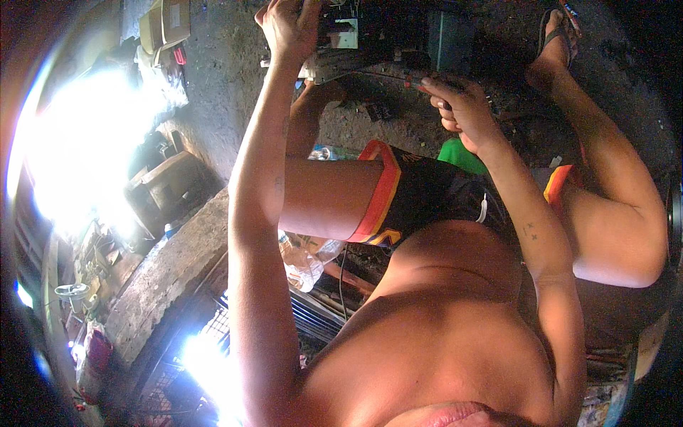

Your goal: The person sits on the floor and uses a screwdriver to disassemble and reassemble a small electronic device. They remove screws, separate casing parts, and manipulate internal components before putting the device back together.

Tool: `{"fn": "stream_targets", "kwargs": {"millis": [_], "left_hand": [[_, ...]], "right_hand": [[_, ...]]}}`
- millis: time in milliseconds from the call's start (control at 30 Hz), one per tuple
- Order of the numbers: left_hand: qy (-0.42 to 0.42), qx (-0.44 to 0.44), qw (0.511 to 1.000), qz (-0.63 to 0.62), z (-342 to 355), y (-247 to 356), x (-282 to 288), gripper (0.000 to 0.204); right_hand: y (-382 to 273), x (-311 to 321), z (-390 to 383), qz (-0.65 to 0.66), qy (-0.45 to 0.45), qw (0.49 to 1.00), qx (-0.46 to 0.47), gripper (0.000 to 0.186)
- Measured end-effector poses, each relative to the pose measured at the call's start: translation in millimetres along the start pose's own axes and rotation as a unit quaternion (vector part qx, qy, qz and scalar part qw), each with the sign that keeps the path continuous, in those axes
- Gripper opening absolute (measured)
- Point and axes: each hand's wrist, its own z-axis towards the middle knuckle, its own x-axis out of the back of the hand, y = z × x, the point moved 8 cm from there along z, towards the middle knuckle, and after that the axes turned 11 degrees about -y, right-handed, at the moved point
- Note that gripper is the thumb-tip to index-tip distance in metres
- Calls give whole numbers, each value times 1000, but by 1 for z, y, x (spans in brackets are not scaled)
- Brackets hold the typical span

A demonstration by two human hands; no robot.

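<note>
My left hand (288, 25) is raised at the top of the view, its fingers closed on the edge of a dark machine part (384, 43) with a small white piece on it. Lower and to the right, my right hand (462, 107) is curled around a thin tool with a red handle (420, 84) whose tip points at the underside of the same part. Both forearms reach up from the lower edge. My knees, in dark shorts with red and yellow trim (420, 192), spread below the part.
A foot in a sandal (558, 32) rests at the top right on the dirt floor (228, 85). Cardboard boxes (165, 25) and clutter stand at the top left beside strong glare. A concrete ledge (171, 277), a plastic bottle (302, 260) and a metal grille (213, 334) lie at the lower left.
</note>
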Motion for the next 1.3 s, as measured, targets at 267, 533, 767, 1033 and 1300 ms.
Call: {"fn": "stream_targets", "kwargs": {"millis": [267,533,767,1033,1300], "left_hand": [[-2,-1,1000,23,-1,-6,-3,41],[22,45,999,-2,-3,2,1,40],[16,80,995,-63,-6,-8,4,41],[11,59,998,-29,-7,-7,5,44],[17,62,997,-31,-2,-4,4,43]], "right_hand": [[5,0,2,16,-11,999,-26,27],[15,-5,9,158,-49,979,-122,30],[-1,-5,12,-22,13,999,-23,23],[-7,-6,9,-213,28,974,78,20],[-14,-4,3,-479,72,834,266,39]]}}
